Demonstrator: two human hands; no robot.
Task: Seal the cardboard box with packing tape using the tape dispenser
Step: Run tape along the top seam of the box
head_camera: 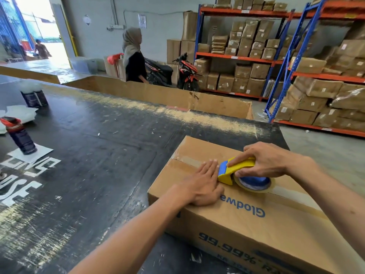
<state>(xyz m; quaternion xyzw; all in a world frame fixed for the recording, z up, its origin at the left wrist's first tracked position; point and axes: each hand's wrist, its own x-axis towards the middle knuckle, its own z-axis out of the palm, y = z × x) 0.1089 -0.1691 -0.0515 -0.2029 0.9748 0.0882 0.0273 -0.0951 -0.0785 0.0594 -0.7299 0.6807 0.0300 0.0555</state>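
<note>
Two hands were used: the box (227,212) was pressed flat by the open left hand (203,184) so the tape dispenser (237,171), clasped in the right hand (264,161), could run along the seam.

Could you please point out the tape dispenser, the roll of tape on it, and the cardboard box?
yellow and blue plastic tape dispenser (236,168): head view, yellow body
clear packing tape roll (271,187): head view, outer rim
brown cardboard box (256,224): head view, near side panel

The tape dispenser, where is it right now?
In the head view, lower right: the tape dispenser sits on the cardboard box, gripped by the right hand, beside the flat left hand.
</note>
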